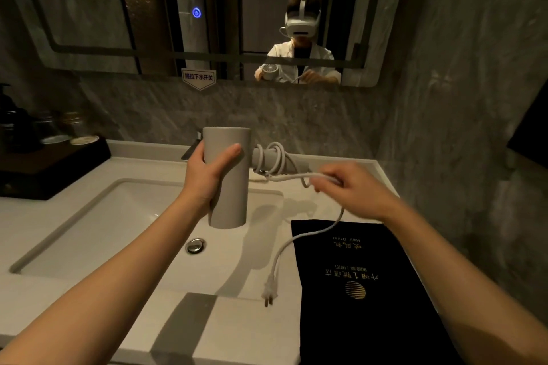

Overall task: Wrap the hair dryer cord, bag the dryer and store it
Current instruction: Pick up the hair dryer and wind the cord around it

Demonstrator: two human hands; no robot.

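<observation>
My left hand [209, 175] grips the grey barrel of the hair dryer [228, 201], held upright above the sink. The dryer's handle [296, 164] points right, with a few loops of white cord [274, 161] wound round it. My right hand [353, 190] pinches the cord just right of the handle. The loose end hangs down from it, and the plug [269, 290] dangles over the counter's front. A black storage bag [364, 290] with gold print lies flat on the counter at the right, under my right forearm.
A white sink [98, 231] with a metal drain [195, 245] lies below the dryer. A dark tray [44, 169] with jars stands on the counter at the left. A mirror [207, 9] and marble wall rise behind; another wall closes the right side.
</observation>
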